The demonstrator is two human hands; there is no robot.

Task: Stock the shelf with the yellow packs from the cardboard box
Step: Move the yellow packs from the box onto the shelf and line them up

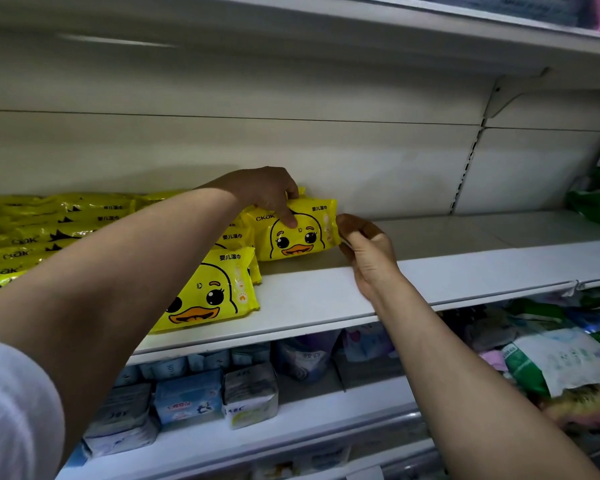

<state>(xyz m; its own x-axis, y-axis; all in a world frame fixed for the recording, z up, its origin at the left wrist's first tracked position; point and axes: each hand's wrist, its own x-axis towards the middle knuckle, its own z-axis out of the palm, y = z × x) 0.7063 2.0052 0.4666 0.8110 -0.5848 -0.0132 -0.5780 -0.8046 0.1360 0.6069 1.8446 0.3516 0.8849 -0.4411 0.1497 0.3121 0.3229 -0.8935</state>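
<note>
white shelf [326, 299]: yellow packs [208, 292] stacked at left.

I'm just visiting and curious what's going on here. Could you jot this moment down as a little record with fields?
Place: white store shelf
Item handled: yellow duck pack, upright near the shelf's back
Left hand: grips the pack's top, thumb on its front
Right hand: fingers pinch the pack's right edge
Already stocked: front duck pack and flat yellow packs to the left
Free space: bare shelf right of the pack
Cardboard box: not in view
Below: blue and white packs
</note>
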